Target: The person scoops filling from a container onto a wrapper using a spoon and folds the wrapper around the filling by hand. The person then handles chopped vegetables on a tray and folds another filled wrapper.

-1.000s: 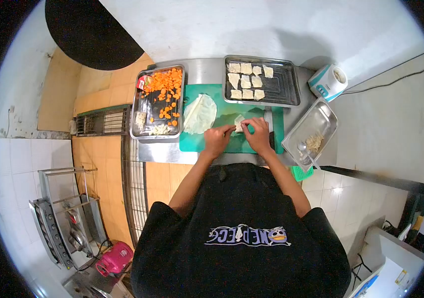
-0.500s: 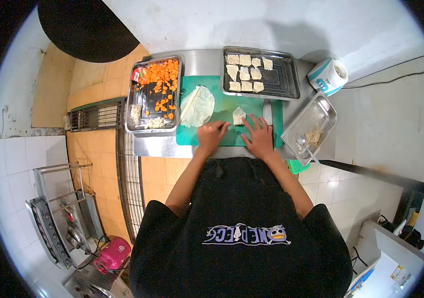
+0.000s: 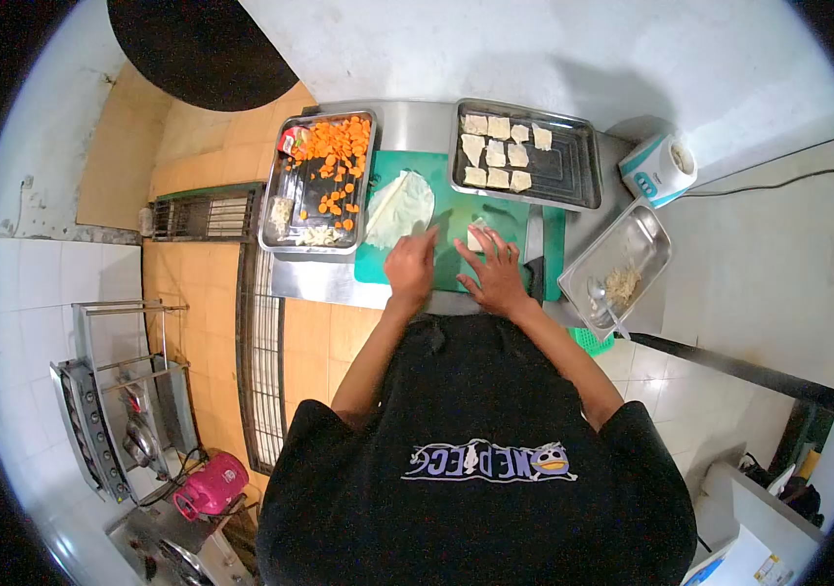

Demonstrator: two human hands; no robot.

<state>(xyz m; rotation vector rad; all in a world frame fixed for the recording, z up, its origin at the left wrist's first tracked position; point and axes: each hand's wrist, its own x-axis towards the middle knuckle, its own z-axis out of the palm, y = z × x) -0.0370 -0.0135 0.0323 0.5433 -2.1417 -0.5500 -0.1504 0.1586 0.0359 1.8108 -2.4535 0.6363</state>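
A small pale folded wrapper piece [image 3: 476,237] lies on the green cutting board [image 3: 451,264], under the fingertips of my right hand [image 3: 493,273], whose fingers are spread. Close to the lower edge of a larger pale wrapper sheet [image 3: 401,209] is my left hand [image 3: 411,269], its index finger stretched out and nothing visible in it. A knife [image 3: 535,250] rests on the board just right of my right hand, its dark handle toward me.
Beyond the board, a dark tray [image 3: 571,176] holds several folded pieces. At left, another tray [image 3: 265,230] holds orange slices and pale bits. A metal pan [image 3: 653,240] with shredded filling and a spoon sits right, near a white-and-blue container [image 3: 658,168].
Both hands were pinching at the small piece. They have since parted; the right has flattened over the piece, and the left has moved away toward the large sheet.
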